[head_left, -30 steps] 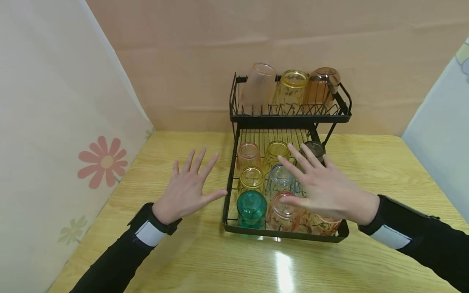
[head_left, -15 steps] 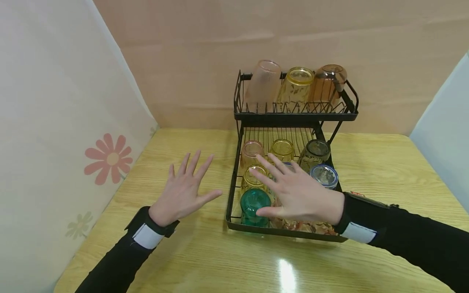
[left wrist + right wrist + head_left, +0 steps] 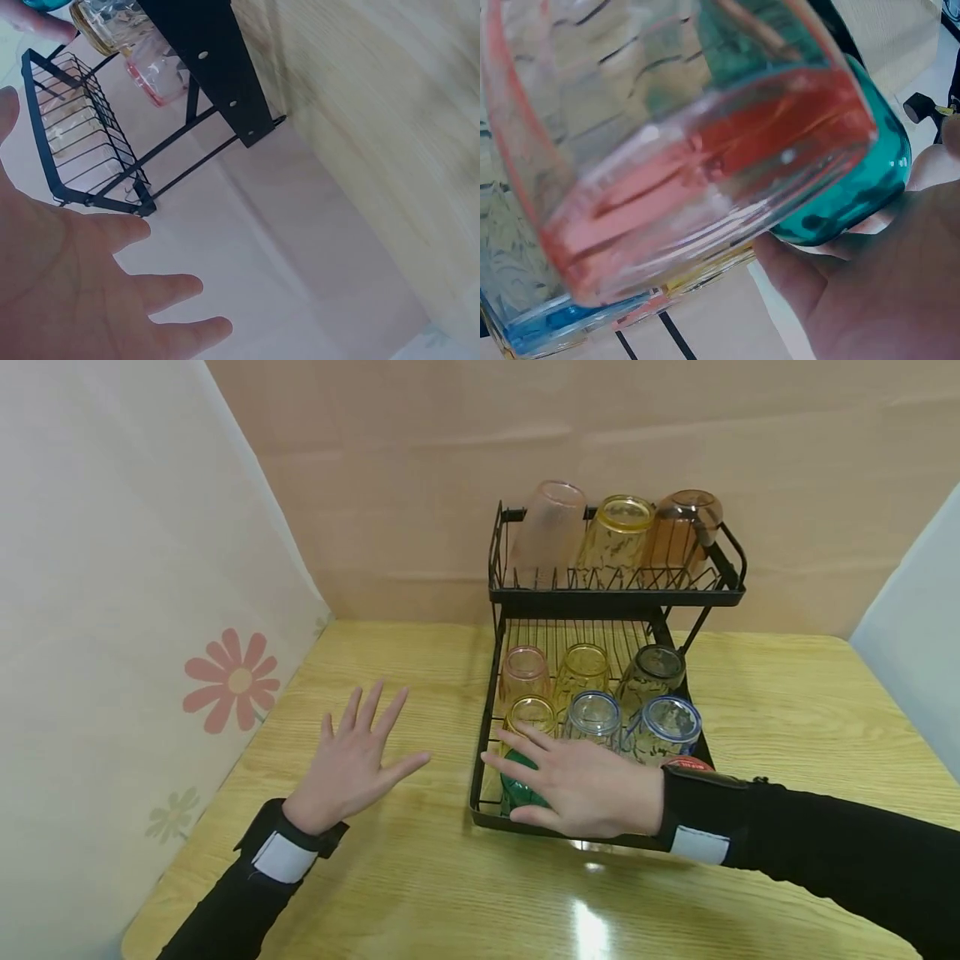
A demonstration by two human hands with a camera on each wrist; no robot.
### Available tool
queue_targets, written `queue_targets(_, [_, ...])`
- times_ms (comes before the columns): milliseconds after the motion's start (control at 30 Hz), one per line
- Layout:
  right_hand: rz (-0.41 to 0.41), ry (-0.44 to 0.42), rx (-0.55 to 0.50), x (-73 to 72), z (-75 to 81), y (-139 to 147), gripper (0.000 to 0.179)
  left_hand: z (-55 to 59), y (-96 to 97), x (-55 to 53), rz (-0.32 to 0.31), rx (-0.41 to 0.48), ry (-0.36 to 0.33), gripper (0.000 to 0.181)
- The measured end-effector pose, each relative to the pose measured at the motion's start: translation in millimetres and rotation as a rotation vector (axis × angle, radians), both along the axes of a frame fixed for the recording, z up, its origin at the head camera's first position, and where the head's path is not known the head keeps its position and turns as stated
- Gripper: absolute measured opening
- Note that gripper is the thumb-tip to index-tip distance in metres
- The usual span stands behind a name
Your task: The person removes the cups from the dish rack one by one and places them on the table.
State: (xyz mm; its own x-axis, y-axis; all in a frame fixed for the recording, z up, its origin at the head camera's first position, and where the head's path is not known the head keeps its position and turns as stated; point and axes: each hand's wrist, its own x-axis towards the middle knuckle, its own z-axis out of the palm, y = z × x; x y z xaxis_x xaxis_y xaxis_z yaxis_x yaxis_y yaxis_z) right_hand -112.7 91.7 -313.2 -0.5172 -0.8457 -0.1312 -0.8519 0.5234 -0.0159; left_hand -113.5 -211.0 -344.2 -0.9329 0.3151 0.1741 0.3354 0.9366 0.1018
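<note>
A black two-tier wire rack point(image 3: 617, 598) holds upside-down tinted glasses. My right hand point(image 3: 588, 783) is over the lower tier's front row, fingers spread and fairly straight. Beneath its fingers is a teal glass point(image 3: 516, 795), partly covered; whether they touch it I cannot tell. In the right wrist view the teal glass point(image 3: 862, 180) is close to the hand, behind a large red-tinted clear glass point(image 3: 705, 172). My left hand point(image 3: 341, 781) hovers left of the rack with fingers spread, holding nothing. Its palm point(image 3: 60, 277) shows in the left wrist view.
The upper tier carries a pale pink glass point(image 3: 547, 539), a yellow glass point(image 3: 617, 543) and an amber glass point(image 3: 682, 535). Behind my right hand stand a blue-rimmed glass point(image 3: 669, 727), a dark grey glass point(image 3: 652, 672) and several others. The wooden table point(image 3: 420, 893) extends around the rack.
My right hand has moved left and down, from the right glasses to the teal one. The left hand has shifted slightly left and down. The view has turned a little.
</note>
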Motion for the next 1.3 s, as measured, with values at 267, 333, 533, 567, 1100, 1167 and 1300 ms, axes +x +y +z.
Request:
queue_targets(267, [0.098,0.049,-0.004,-5.3,-3.1,-1.8,0.063,-2.3,-8.0,3.3,0.02,0.005,-0.003,0.083])
queue_targets(333, [0.121,0.048,-0.028,-7.8,-4.5,-3.2,0.06,-3.0,-10.1,3.6,0.027,0.008,-0.009,0.083])
queue_targets(533, [0.163,0.05,-0.039,-13.2,-5.8,-7.6,0.052,-5.7,-16.7,3.6,0.037,0.009,-0.021,0.083])
queue_targets(567, [0.163,0.047,-0.034,-13.7,-5.2,-8.0,0.051,-5.8,-17.5,3.8,0.037,0.012,-0.023,0.083])
queue_targets(1100, [0.137,0.072,-0.114,-17.7,33.9,-15.3,0.048,-7.0,-48.1,-10.8,0.122,0.064,-0.061,0.084])
queue_targets(1167, [0.13,0.07,-0.138,-19.2,39.2,-16.6,0.048,-4.8,-52.3,-15.9,0.133,0.068,-0.063,0.083])
queue_targets(1300, [0.109,0.069,-0.171,-23.4,47.8,-19.4,0.047,-0.6,-56.8,-24.5,0.145,0.07,-0.072,0.083])
